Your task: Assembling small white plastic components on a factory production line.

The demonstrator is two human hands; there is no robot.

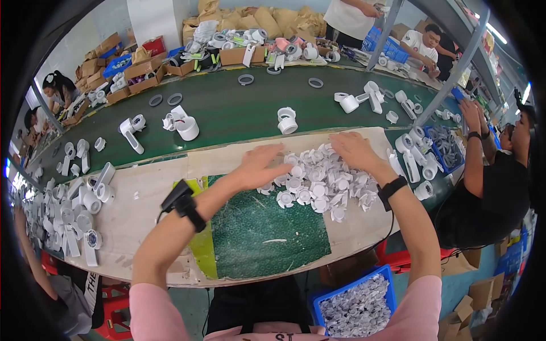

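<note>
- Parts in the white pile (318, 187), right of centre in the frame, overlap so heavily that we cannot count them or see the lowest ones.
- Our right hand (358, 153) covers some of the pile's upper right side, and our left hand (260, 166) hides a little of its left edge; we cannot tell whether any part sits beneath either palm.
- Toward the bottom of the frame, our pink shirt (422, 304) cuts off the near side of the blue bin (391, 282), where small pieces merge into a mottled mass.
- At the right, the dark border crops a co-worker in black (482, 199); at the lower left, it swallows part of another person's arm (35, 258).
- White fittings (71, 219) at the left edge crowd together, half hiding one another.
- Our left fingers stretch toward the right, thumb held apart, with the pile just beside and below their tips.
- Our right fingers extend loosely toward the upper left, along the pile's far edge; we see neither hand pinching a part.
- The pile lies between our hands, spilling down to the upper right corner of the green mat (273, 238).
</note>
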